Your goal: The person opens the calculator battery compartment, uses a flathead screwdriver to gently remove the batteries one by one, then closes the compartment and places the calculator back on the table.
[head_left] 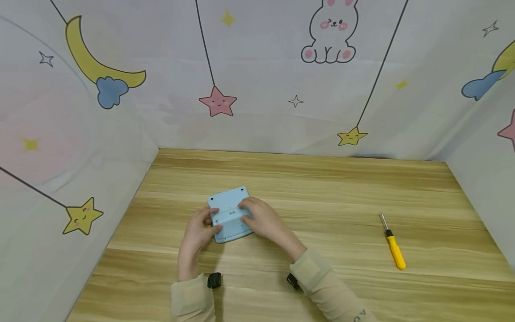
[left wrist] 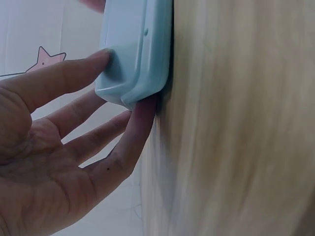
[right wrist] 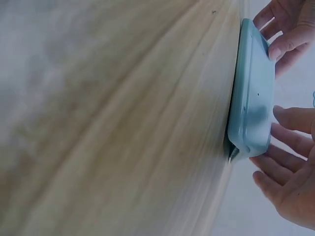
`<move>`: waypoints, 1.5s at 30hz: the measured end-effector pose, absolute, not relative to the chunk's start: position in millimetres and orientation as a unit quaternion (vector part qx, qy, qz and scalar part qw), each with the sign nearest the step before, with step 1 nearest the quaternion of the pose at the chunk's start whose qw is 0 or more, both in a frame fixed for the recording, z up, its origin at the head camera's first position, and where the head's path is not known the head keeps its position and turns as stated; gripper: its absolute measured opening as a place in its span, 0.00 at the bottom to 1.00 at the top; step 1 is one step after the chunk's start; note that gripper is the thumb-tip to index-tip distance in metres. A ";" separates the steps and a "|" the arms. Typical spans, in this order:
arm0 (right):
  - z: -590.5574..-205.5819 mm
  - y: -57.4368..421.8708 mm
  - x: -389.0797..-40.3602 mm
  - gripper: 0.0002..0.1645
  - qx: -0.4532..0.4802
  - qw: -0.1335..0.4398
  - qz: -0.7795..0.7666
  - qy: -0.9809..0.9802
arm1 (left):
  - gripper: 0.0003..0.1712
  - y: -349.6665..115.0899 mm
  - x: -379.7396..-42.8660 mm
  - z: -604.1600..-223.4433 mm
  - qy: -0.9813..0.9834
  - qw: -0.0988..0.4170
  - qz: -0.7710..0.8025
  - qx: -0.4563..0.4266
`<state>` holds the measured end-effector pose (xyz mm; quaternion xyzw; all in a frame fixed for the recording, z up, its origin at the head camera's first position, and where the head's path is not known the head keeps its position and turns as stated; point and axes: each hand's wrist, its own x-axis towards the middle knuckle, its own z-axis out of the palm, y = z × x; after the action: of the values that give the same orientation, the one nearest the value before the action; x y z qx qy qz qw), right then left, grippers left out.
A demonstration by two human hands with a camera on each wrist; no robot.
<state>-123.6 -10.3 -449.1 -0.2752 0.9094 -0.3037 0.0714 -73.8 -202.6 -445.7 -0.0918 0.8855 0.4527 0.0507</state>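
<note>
Yellow-handled, metal-shafted screwdriver [head_left: 392,243] lay well right of the smooth, rounded light-blue plastic device [head_left: 231,219], and there, between left hand [head_left: 198,229] and right hand [head_left: 263,218], it was gripped by its edges! Behind it hung creased, printed cloth [head_left: 273,129].

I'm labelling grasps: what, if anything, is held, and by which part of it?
A light-blue device: the left hand pinches its left edge; the right hand is at its right edge, but whether it grips there cannot be told.
</note>
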 end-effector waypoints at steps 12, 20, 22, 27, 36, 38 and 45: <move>-446.2 -22.4 -123.9 0.22 -0.339 0.075 -0.246 0.905 | 0.31 -203.1 -74.8 -447.8 0.887 0.062 0.450 -0.086; -442.9 -26.8 -124.9 0.20 -0.353 0.042 -0.190 0.915 | 0.31 -203.1 -74.2 -447.5 0.890 0.068 0.443 -0.087; -442.3 -27.8 -126.0 0.19 -0.357 0.038 -0.175 0.917 | 0.31 -203.4 -74.1 -447.6 0.888 0.071 0.445 -0.089; -442.1 -29.7 -127.1 0.16 -0.356 0.028 -0.154 0.921 | 0.31 -203.7 -73.8 -447.3 0.886 0.076 0.448 -0.090; -442.7 -32.1 -125.3 0.14 -0.346 0.006 -0.135 0.929 | 0.30 -202.9 -74.0 -447.9 0.888 0.071 0.445 -0.087; -443.2 -32.4 -125.2 0.14 -0.344 0.005 -0.136 0.929 | 0.30 -202.9 -73.7 -447.8 0.889 0.070 0.444 -0.088; -444.3 -33.1 -125.9 0.13 -0.337 0.004 -0.144 0.930 | 0.30 -202.2 -73.9 -446.7 0.891 0.069 0.439 -0.089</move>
<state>-125.9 -33.1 -444.3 -0.3371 0.9304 -0.1436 0.0035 -73.9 -202.2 -446.7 -0.0893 0.8911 0.4394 0.0693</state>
